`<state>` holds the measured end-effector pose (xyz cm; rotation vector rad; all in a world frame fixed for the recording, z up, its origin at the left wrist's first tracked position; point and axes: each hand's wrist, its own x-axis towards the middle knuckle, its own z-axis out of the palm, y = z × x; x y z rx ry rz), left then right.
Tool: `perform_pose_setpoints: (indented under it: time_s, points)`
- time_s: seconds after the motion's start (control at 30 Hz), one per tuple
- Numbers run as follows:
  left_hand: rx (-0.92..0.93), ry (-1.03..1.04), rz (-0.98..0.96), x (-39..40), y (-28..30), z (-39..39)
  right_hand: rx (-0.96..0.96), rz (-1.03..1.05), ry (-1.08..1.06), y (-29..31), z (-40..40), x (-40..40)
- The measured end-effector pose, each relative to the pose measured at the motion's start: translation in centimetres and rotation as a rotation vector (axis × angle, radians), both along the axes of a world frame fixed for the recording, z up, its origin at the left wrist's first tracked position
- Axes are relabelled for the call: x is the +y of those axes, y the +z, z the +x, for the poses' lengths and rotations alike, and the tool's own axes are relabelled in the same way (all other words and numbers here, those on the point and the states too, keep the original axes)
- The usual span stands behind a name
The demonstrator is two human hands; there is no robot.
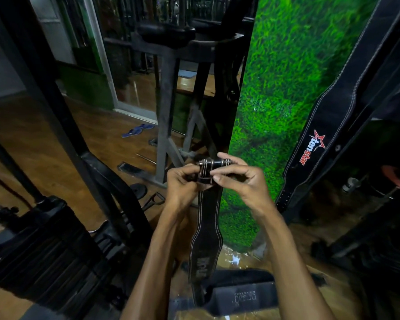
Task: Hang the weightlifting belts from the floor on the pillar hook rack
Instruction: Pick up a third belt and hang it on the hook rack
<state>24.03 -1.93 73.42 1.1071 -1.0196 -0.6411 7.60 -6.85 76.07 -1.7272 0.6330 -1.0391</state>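
A black leather weightlifting belt (206, 245) with white stitching hangs straight down in front of me, its metal buckle (214, 163) at the top. My left hand (184, 183) and my right hand (238, 179) both pinch the belt just under the buckle, left and right of it. Behind them stands the pillar (275, 93), covered in green grass pattern. A second black belt (328, 135) with a red star logo hangs on the pillar's right side. Another black belt (243, 294) lies on the floor near my feet. No hook shows in this view.
A black weight-stack machine (44, 239) and its slanted frame (62, 116) fill the left. A grey steel frame (165, 116) stands behind my hands. Blue slippers (136, 130), a handle (154, 199) and small plates lie on the wooden floor. Dark equipment crowds the right.
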Motion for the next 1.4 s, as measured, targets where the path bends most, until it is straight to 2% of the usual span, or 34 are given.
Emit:
perform_pose_setpoints:
  time_s: [0.07, 0.17, 0.23, 0.3, 0.37, 0.5, 0.6, 0.67, 0.8, 1.0, 1.1, 1.2, 1.4]
  points:
    - [0.052, -0.025, 0.038, -0.4, -0.4, 0.6, -0.188, 0.168, -0.038, 0.6, 0.5, 0.4]
    - [0.038, -0.031, 0.079, -0.7, -0.8, 1.6, -0.328, 0.392, -0.284, 1.3, 1.2, 0.3]
    - [0.016, -0.036, 0.087, -0.5, -0.8, 2.2, -0.177, 0.442, -0.386, 1.2, 1.6, 0.0]
    - [0.021, -0.056, 0.092, -0.1, -0.5, 2.6, -0.001, 0.472, -0.350, 0.8, 2.2, 0.1]
    - [0.033, -0.075, 0.088, -0.1, -0.5, 3.1, 0.058, 0.503, -0.299, 0.6, 3.1, 0.5]
    - [0.049, -0.079, 0.114, -0.3, -0.7, 4.3, 0.083, 0.475, -0.277, 1.4, 4.8, 1.1]
    - [0.028, -0.106, 0.124, -0.3, -0.8, 5.2, -0.047, 0.436, -0.300, 2.0, 5.4, 1.4]
    - [0.042, -0.127, 0.131, -0.4, -0.9, 5.7, -0.112, 0.356, -0.346, 2.1, 5.8, 1.4]
    - [0.046, -0.164, 0.156, -0.7, -0.8, 5.7, -0.119, 0.157, -0.488, 2.2, 6.3, 1.3]
    - [-0.012, -0.271, 0.254, -1.1, 0.5, 7.0, -0.144, 0.047, -0.611, 1.7, 5.9, 0.4]
    - [0.056, -0.144, 0.132, -1.2, 1.8, 7.3, -0.146, -0.003, -0.615, 1.4, 5.7, -0.6]
    - [0.000, -0.130, -0.030, -2.6, 3.1, 5.9, -0.131, -0.007, -0.600, 1.2, 5.8, -1.5]
    - [-0.005, -0.061, -0.098, -7.8, 4.2, 3.1, -0.220, 0.028, -0.588, 2.5, 4.6, -4.7]
